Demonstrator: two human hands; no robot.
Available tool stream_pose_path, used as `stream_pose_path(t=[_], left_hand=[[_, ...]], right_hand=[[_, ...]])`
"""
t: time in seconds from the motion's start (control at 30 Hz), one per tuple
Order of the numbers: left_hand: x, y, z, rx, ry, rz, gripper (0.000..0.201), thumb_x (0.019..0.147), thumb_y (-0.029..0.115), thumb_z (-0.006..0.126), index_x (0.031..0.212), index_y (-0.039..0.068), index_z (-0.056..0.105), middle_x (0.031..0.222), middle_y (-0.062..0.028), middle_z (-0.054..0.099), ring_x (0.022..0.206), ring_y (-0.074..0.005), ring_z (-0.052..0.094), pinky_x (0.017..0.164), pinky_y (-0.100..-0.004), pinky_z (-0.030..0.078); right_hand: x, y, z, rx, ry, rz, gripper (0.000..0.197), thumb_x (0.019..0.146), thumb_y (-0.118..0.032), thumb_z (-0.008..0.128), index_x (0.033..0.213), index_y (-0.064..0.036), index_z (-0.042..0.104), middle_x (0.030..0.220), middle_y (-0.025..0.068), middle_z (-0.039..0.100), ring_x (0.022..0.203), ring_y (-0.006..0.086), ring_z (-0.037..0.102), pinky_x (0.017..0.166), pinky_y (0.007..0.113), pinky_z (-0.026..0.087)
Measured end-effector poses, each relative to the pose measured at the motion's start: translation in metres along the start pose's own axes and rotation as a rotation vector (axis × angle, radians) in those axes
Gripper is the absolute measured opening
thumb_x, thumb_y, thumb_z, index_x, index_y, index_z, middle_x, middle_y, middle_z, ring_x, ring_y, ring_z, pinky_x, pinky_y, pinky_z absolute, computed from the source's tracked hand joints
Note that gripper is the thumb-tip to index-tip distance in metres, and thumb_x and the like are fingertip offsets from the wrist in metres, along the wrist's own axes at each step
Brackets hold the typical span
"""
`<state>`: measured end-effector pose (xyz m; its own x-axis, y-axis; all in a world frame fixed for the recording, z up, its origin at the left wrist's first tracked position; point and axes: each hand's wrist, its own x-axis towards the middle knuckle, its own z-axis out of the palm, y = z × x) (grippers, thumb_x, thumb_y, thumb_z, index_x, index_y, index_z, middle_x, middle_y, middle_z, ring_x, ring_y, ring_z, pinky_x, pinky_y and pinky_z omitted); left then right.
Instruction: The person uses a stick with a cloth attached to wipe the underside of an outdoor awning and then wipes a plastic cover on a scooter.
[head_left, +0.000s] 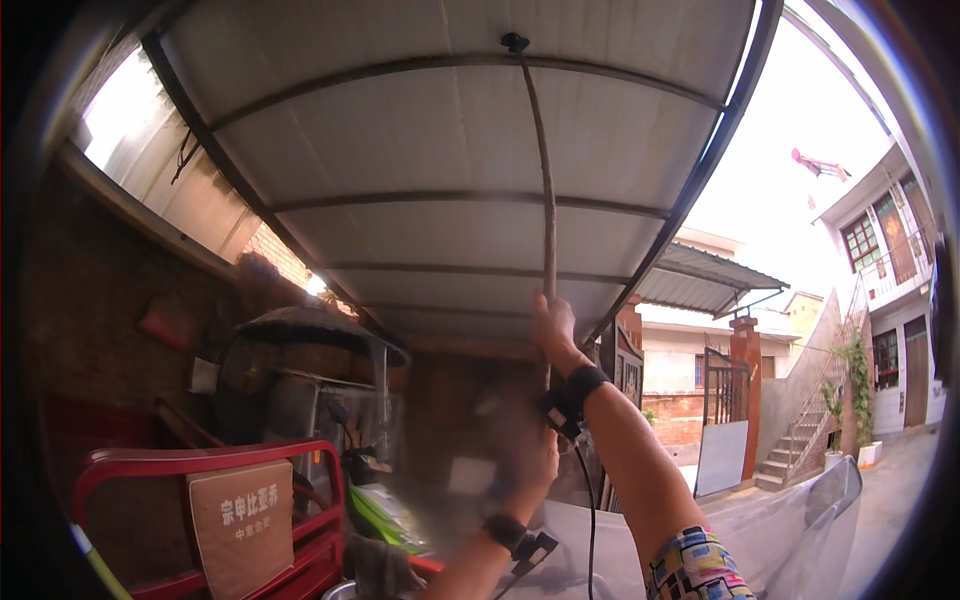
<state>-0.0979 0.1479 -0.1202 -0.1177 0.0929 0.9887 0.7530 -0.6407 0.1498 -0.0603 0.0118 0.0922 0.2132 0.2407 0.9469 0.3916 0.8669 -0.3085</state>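
Note:
A long wooden pole (547, 190) rises in front of me toward the roof. At its top is a small dark piece (515, 43), close to or against the roof panels; its kind is too small to tell. My right hand (555, 325) is wrapped around the pole's middle stretch, the arm raised. Lower down, my left hand (541, 468) is closed around the same pole, its fingers partly hidden. Each wrist wears a black band with a small device and a cable.
Overhead spans a pale panel roof (430, 120) with dark metal crossbars. To the left stands a red metal vehicle frame (210, 455), and behind it a canopied vehicle (310, 325). A transparent plastic sheet (780, 530) lies at the lower right. Beyond are a gate (725, 420) and stairs (797, 440).

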Motion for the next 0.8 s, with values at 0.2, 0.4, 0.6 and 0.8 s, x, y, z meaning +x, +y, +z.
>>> stream_pose_path(t=[0.2, 0.4, 0.6, 0.8], left_hand=[[-0.007, 0.04, -0.027, -0.564, -0.145, -0.315, 0.04, 0.086, 0.031, 0.038, 0.089, -0.005, 0.052, 0.083, -0.0237, 0.054, 0.08, -0.038, 0.049, 0.076, -0.0449, 0.035], [-0.003, 0.099, -0.082, -0.795, -0.29, -0.298, 0.02, 0.082, 0.022, 0.045, 0.065, 0.011, 0.046, 0.053, 0.0026, 0.042, 0.04, -0.0072, 0.039, 0.036, -0.0212, 0.031], [0.034, 0.15, -0.122, -1.051, -0.233, -0.472, 0.027, 0.082, 0.025, 0.041, 0.057, 0.014, 0.039, 0.045, 0.0058, 0.034, 0.033, -0.0037, 0.028, 0.03, -0.0188, 0.019], [0.07, 0.105, -0.071, -0.826, -0.112, -0.249, 0.039, 0.084, 0.033, 0.037, 0.048, 0.019, 0.03, 0.041, 0.008, 0.026, 0.031, -0.0038, 0.022, 0.03, -0.0187, 0.015]], right_hand=[[-0.001, 0.018, -0.01, 0.111, -0.022, 0.055, 0.043, 0.08, -0.038, 0.049, 0.079, 0.0052, 0.053, 0.072, 0.0208, 0.056, 0.071, 0.0329, 0.055, 0.062, 0.041, 0.042], [0.003, -0.013, -0.041, 0.243, -0.007, 0.148, 0.049, 0.081, -0.043, 0.044, 0.075, 0.0044, 0.052, 0.067, 0.0165, 0.054, 0.062, 0.0257, 0.051, 0.058, 0.039, 0.04], [0.02, -0.07, -0.069, 0.173, 0.067, -0.012, 0.054, 0.08, -0.046, 0.043, 0.074, 0.0063, 0.051, 0.064, 0.0173, 0.052, 0.065, 0.0272, 0.054, 0.061, 0.039, 0.041], [0.025, -0.102, -0.066, 0.284, -0.028, 0.147, 0.058, 0.079, -0.048, 0.042, 0.079, 0.0089, 0.053, 0.071, 0.0234, 0.056, 0.074, 0.0361, 0.056, 0.068, 0.043, 0.043]])
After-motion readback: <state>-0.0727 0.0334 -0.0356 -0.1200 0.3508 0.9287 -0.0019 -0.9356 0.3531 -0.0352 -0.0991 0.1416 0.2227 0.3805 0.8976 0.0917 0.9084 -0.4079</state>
